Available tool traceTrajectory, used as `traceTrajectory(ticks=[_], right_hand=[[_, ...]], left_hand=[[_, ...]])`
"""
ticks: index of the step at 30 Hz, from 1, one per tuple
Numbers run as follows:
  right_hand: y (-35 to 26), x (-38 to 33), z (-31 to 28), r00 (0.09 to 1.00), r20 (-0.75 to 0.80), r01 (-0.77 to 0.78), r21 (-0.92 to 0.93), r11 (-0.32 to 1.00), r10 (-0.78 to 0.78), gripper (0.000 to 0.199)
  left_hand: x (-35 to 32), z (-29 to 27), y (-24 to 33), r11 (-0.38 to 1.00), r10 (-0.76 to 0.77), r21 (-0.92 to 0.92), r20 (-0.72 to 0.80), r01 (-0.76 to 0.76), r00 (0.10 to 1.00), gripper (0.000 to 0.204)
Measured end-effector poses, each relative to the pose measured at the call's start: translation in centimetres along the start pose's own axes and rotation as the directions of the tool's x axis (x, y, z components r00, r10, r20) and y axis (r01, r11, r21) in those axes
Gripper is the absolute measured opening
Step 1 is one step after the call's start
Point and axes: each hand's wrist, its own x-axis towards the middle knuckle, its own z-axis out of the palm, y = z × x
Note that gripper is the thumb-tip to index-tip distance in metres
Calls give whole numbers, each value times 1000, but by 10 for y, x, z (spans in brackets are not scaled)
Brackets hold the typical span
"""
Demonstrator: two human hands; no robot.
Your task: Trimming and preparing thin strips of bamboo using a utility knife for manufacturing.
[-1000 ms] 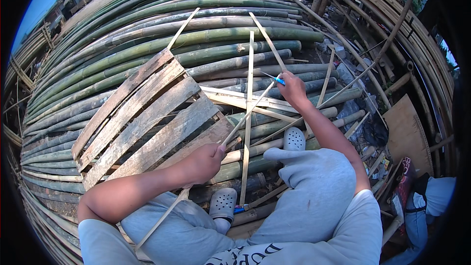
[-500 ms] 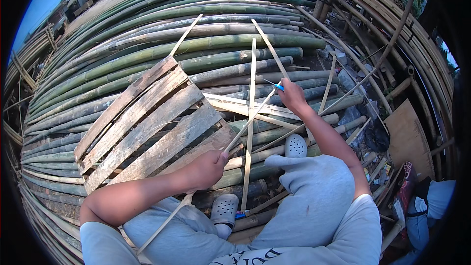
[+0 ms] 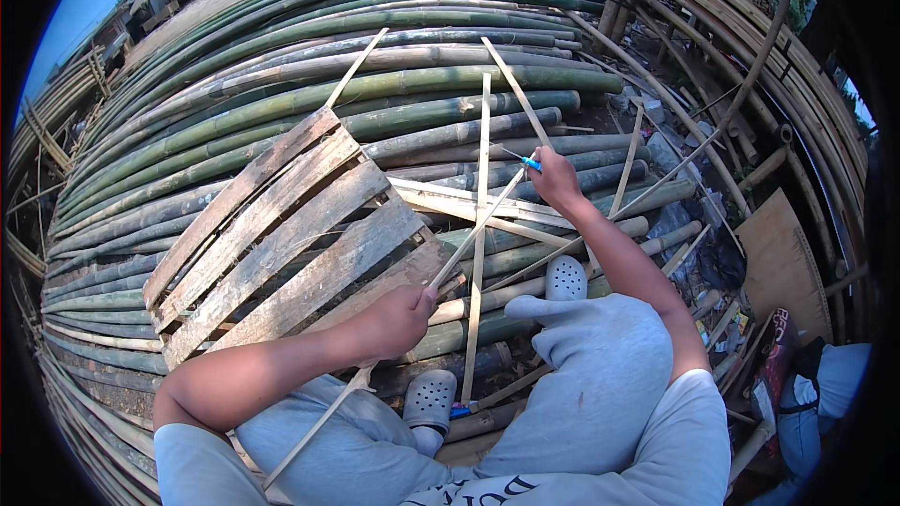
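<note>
My left hand (image 3: 398, 321) is closed around a long, pale bamboo strip (image 3: 480, 226), low in front of my knees. The strip's lower end passes under the wrist and over my left thigh; its upper end slants up to my right hand (image 3: 556, 178). In that hand's closed fingers is a small blue-handled knife (image 3: 531, 164). Its thin blade points left, beside the strip's upper end. Another pale strip (image 3: 484, 155) stands nearly upright in view, crossing behind the held one. Whether the blade touches the strip cannot be made out.
Green bamboo poles (image 3: 272, 117) lie side by side beneath me and ahead. A slatted wooden pallet (image 3: 291, 239) rests on them at left. Loose split strips (image 3: 487, 209) lie in the middle. On the right are a brown board (image 3: 786, 262), litter and stacked poles (image 3: 750, 37).
My right hand and the knife have shifted very slightly left. My left hand and the strip stay almost where they were.
</note>
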Motion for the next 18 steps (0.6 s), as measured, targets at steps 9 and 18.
traceTrajectory(ticks=[9,18], right_hand=[[8,2,4,997,-50,67,121,990,-61,17],[46,15,-2,963,-227,-105,191,976,148,19]], left_hand=[[-3,-2,8,999,-47,0,13,47,999,47],[0,1,1,997,-39,-60,46,41,998,39]])
